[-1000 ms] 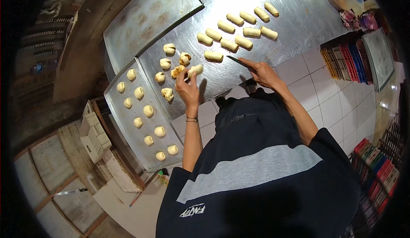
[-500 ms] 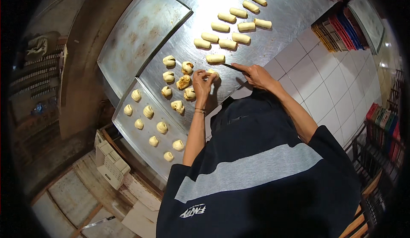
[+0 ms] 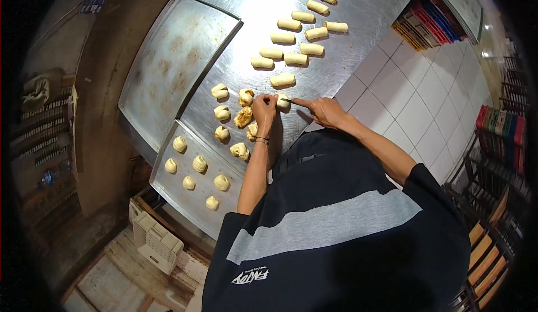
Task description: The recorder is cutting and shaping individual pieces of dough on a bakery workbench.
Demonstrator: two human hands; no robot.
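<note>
A dough roll lies at the steel table's near edge, its left end pinched by the left hand. From the right, the right hand grips a knife, blade against the roll; uncut rolls lie farther off.

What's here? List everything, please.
Smooth steel table: one, silver, centre
Flat metal trays: two, grey, left
Round dough balls: six visible, yellowish, lower tray
Opened dough pieces: seven visible, yellowish, beside trays
Dough cylinders: twelve, yellowish, upper table
Short dough roll: one, yellowish, below the cylinders
Thin-bladed knife: one, dark, against that roll
Rectangular plastic crate: one, cream, lower left
Stacked plastic crates: several, multicoloured, right
Square floor tiles: many, white, right
Short-sleeved shirt: one, black and grey, bottom
Left fingers: one hand, beside roll
Right fingers: one hand, holding knife
</note>
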